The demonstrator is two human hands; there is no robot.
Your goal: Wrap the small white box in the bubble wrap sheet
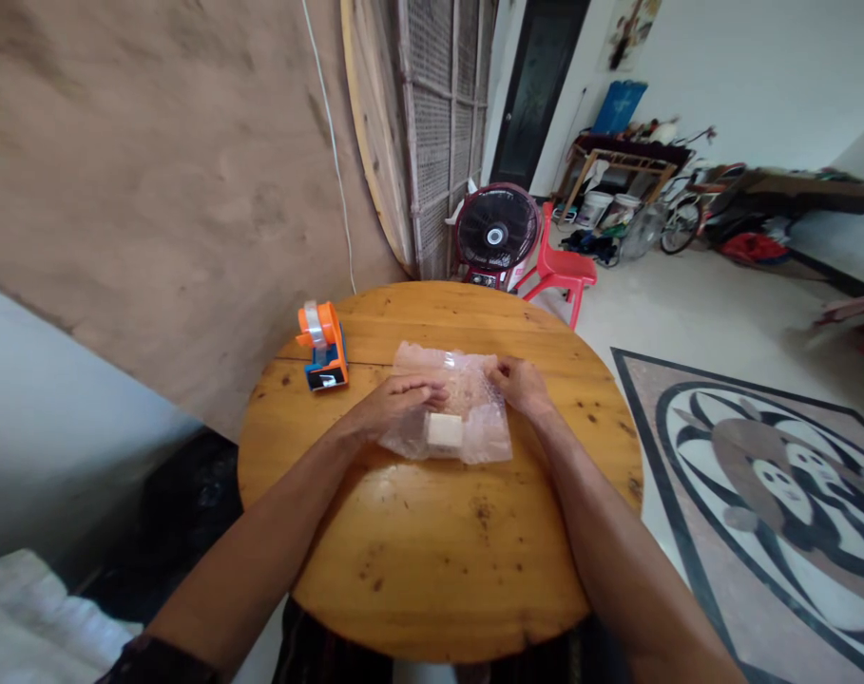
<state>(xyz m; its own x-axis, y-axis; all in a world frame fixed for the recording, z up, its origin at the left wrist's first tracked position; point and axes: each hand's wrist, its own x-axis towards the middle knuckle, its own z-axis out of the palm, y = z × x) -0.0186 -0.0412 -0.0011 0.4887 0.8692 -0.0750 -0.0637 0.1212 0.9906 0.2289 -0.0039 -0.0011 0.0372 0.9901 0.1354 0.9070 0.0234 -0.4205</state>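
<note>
The right edge of the bubble wrap (487, 432), near its far corner, is being pinched by the right grip (521, 383), thumb and fingers closing on it. Nothing is visibly being grasped by the left grip (401, 397): it is being held flat and open over the bubble wrap, pointing rightward, and whether any pressure is being applied cannot be told. Just on its near side, a small cream block (445, 430) is lying close to the near edge of the bubble wrap. One side of the cream block is facing squarely nearward; its outline is showing nearly square, so no long axis can be made out. The bubble wrap is being spread on a round wooden worktop (403, 551), its near edge running left to right. To the left, an orange and blue tape dispenser (326, 353) is standing, its long axis running near to far. Beyond, a fan (495, 236) and a red chair (568, 264) are standing.
</note>
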